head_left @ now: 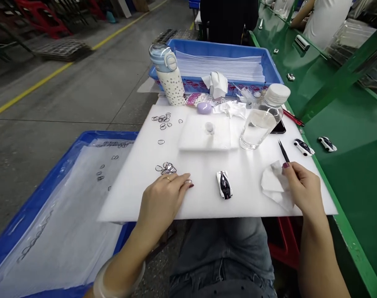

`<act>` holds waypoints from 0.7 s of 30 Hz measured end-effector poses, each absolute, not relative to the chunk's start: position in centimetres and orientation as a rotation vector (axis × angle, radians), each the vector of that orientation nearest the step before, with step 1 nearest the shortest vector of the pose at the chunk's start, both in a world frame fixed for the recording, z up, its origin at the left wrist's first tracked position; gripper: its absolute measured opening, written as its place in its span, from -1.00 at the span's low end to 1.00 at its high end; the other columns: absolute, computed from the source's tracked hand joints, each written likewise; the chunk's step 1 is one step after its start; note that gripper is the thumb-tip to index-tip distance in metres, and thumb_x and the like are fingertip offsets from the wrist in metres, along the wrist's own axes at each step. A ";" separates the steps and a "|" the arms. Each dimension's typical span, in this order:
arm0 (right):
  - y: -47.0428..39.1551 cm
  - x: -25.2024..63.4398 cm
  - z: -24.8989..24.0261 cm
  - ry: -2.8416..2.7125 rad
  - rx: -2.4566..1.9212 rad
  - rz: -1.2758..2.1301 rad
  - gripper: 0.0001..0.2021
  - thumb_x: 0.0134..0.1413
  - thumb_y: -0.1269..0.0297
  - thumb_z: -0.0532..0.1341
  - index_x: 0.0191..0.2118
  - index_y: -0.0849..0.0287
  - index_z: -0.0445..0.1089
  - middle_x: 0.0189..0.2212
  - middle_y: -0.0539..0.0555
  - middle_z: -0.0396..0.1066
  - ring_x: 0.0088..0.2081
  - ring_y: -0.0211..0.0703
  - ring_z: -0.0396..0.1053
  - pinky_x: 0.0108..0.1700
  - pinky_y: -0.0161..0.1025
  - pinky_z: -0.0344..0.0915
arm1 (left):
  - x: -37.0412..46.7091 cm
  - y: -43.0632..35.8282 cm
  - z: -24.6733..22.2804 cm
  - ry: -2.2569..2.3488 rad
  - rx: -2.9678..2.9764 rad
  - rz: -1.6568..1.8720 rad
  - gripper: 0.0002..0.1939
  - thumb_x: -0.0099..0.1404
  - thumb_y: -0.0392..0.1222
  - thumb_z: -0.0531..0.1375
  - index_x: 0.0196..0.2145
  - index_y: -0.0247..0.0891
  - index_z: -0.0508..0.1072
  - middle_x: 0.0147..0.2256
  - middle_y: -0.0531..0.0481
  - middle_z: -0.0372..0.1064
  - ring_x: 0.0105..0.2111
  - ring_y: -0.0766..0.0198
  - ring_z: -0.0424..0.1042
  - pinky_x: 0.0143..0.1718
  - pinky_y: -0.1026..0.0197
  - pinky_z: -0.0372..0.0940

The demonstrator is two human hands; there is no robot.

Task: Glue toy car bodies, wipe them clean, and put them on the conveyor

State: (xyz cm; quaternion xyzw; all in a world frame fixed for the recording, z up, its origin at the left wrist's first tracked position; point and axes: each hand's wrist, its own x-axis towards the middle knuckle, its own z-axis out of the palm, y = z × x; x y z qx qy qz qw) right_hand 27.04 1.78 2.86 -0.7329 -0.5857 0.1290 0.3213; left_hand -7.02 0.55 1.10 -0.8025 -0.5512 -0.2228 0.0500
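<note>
**One ring in the fingers, many lying loose**

The left hand (165,192) has thumb and forefinger pinched around a small ring (189,181), low over the white desk (201,207); whether the ring is clear of the surface, I cannot tell. The right hand (300,180) is narrowed on the tweezers (283,150), their points facing away from it, with a white tissue (277,182) just beside and partly beneath its fingers.

Between the two hands, nearer the person than the tweezers, lies a toy car (224,185), touched by neither hand. Its fine parts are too small to judge as finished or unfinished.

As far as can be judged, handling is partway: one ring is taken up, while a near pile (166,168) lies just beyond the left hand, with a single ring (161,142) and a far pile (162,120) farther out. More loose rings (101,174) lie in the blue tray (84,138), left of that hand. Beyond the right hand are a second car (304,147) and a third car (327,144).
</note>
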 end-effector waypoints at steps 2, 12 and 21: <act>1.4 27.4 2.7 -1.554 -1.963 0.327 -0.58 0.20 -0.12 0.14 -0.45 0.13 0.41 -0.69 -0.08 0.11 -0.60 -0.27 0.05 -0.50 -0.25 -0.02 | -7.2 1.0 1.1 -1.670 -2.489 -0.668 -0.67 0.47 -0.19 0.03 -0.27 -0.23 0.60 -0.38 -0.04 0.53 -0.41 0.13 0.49 -0.48 0.14 0.33; 0.5 27.6 3.0 -0.872 -1.483 0.091 -0.71 0.26 0.10 0.14 -0.41 0.13 0.40 -0.50 0.07 0.40 -0.50 -0.11 0.29 -0.38 -0.13 0.21 | -4.9 -0.2 1.6 -2.207 -2.453 -1.803 -0.82 0.27 -0.04 0.33 -0.29 -0.20 0.62 -0.33 -0.06 0.58 -0.35 0.15 0.55 -0.29 0.15 0.47; -1.3 16.6 4.8 -1.912 -1.035 0.525 -0.94 0.19 0.44 0.25 -0.28 0.14 0.38 -0.59 -0.09 0.31 -0.61 -0.36 0.25 -0.60 -0.40 0.16 | -0.1 -1.0 0.8 -2.319 -1.698 -3.703 -0.64 -0.01 0.11 0.50 -0.42 -0.22 0.63 -0.47 -0.05 0.54 -0.50 0.32 0.50 -0.44 0.33 0.45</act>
